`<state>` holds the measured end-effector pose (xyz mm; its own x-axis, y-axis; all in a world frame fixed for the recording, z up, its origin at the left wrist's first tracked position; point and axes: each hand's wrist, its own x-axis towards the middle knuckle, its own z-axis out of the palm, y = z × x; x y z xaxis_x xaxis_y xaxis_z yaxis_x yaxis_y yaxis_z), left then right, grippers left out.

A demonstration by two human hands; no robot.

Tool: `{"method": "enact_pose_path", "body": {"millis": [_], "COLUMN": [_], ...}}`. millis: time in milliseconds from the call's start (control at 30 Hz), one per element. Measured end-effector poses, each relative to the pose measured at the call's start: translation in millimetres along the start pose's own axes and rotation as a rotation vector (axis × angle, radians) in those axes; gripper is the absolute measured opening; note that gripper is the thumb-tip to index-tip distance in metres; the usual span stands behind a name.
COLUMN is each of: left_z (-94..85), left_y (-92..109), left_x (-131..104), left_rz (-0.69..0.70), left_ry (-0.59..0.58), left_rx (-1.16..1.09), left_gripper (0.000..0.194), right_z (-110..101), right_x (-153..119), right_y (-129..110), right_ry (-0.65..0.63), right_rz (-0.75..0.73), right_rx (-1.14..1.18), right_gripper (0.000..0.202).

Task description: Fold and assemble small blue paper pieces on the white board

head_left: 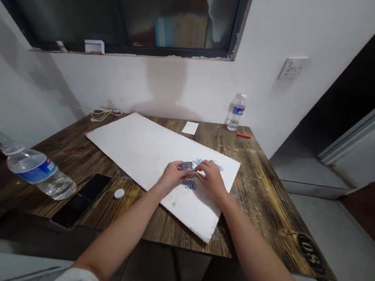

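Note:
My left hand (172,175) is closed, its thumb and fingers gripping a small dark rectangular piece (187,165) with several blue-edged segments. Right beside it, my right hand (210,177) has its thumb and fingertips pinched together. A bit of blue shows at those fingertips, too small to name. Both hands are over the right part of a white board (151,149). Under the hands lies a cluster of small blue-and-dark outlined pieces (189,185). More blue outlined pieces (219,167) lie behind my right hand, which partly hides them.
The board rests on a dark wooden table (260,216). To the left are a lying water bottle (41,172), a black phone (82,200) and a white cap (119,193). At the back are a white cable (105,112), a paper (189,128), an upright bottle (236,113) and a red stick (244,135).

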<state>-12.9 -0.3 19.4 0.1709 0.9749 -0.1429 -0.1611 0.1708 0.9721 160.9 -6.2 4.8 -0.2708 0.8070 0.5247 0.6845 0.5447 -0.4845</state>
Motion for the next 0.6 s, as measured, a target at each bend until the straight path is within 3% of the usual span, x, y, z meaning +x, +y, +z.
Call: {"method": "enact_pose_path", "body": {"millis": [133, 233, 333, 433, 600], "left_z": [0.2, -3.2, -7.2, -9.3, -8.1], "left_y": [-0.4, -0.8, -1.1, -0.4, 0.9], "left_x": [-0.8, 2.8, 7.1, 9.5, 8.9], "left_rz": [-0.003, 0.027, 0.053, 0.049, 0.037], "left_ry": [-0.025, 0.027, 0.119, 0.169, 0.179], "left_rx": [-0.024, -0.030, -0.040, -0.043, -0.008], "left_gripper": [0.028, 0.025, 0.024, 0.023, 0.028], "right_z": [-0.4, -4.5, -7.4, -6.2, -3.4], "right_x": [1.8, 3.9, 3.9, 0.6, -2.7], "right_y": [0.4, 2.3, 2.1, -1.8, -6.1], "right_ry": [0.033, 0.040, -0.134, -0.279, -0.220], "right_rz": [0.025, 0.030, -0.049, -0.077, -0.013], "right_rx": [0.067, 0.176, 0.238, 0.086, -0.085], "right_gripper": [0.023, 0.025, 0.025, 0.021, 0.011]}}
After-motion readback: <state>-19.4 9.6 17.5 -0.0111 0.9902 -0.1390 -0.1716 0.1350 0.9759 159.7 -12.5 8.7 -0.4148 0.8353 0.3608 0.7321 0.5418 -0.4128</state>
